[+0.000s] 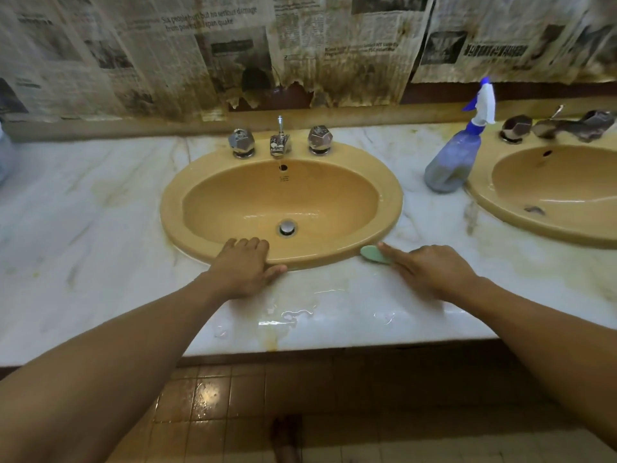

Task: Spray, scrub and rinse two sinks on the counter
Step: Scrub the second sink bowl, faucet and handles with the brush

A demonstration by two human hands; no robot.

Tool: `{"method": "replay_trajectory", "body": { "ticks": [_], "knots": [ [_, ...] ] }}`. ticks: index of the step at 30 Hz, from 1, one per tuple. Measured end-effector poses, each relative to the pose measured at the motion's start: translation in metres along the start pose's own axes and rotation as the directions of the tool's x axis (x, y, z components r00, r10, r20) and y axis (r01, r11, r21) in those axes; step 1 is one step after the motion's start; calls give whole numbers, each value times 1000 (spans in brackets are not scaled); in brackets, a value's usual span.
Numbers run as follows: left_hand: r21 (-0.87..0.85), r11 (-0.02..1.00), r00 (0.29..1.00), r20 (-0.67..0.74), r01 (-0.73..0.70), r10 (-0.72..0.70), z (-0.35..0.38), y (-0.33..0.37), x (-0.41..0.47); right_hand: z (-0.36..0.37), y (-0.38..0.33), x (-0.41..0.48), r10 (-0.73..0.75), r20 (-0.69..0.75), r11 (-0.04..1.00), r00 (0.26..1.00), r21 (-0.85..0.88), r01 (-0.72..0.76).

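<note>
- While the left hand (245, 265) grips the sink's (173, 208) front rim, its fingers (248, 243) curl over the rim toward the bowl, and the thumb lies flat on the counter (83, 212) against the rim's outer edge.
- The right hand (430, 272) holds a green scrubber (375, 254), with the index finger stretched along its top and the other fingers folded beneath the hand.
- The scrubber sits low on the counter. Its long axis runs out from the right fingertips, and its rounded free end points left, touching the rim's outer edge.
- Well beyond the right fingers a bottle (450, 162) stands between the sink and a second sink (484, 205).
</note>
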State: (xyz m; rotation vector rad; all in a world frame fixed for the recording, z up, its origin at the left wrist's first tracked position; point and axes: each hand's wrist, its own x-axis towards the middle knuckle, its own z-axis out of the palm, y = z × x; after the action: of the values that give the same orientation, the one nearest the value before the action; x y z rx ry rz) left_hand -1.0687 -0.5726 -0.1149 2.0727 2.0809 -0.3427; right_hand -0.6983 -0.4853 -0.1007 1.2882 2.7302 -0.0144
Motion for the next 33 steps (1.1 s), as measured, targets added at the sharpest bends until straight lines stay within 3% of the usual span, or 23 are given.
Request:
{"method": "replay_trajectory", "body": {
  "ticks": [7, 10, 14, 19, 22, 26, 30, 33],
  "knots": [
    [-162, 986, 997, 61, -42, 53, -23, 98, 41, 22, -11, 10, -171, -146, 985, 974, -11, 172],
    [-140, 990, 998, 52, -36, 43, -22, 105, 50, 12, 7, -2, 28, -25, 985, 999, 173, -23],
    [-121, 992, 998, 40, -43, 48, -25, 123, 69, 4, 20, 1, 390, 77, 762, 918, 533, -368],
    [-183, 980, 997, -6, -82, 82, -27, 161, 103, -9, 32, 66, 607, 240, 416, 757, 715, -561],
    [-250, 964, 996, 3, -89, 93, -28, 176, 118, -16, 38, 78, 638, 254, 347, 727, 748, -565],
    [-375, 921, 992, 14, -108, 123, -30, 185, 136, -11, 19, 51, 605, 203, 446, 770, 715, -539],
    [-559, 823, 985, 58, -102, 162, -27, 180, 150, -18, 31, 66, 524, 133, 642, 841, 587, -493],
    [-669, 737, 959, 132, -102, 252, -27, 167, 151, -35, 27, 83, 371, 200, 804, 907, 419, -422]
  ]
}}
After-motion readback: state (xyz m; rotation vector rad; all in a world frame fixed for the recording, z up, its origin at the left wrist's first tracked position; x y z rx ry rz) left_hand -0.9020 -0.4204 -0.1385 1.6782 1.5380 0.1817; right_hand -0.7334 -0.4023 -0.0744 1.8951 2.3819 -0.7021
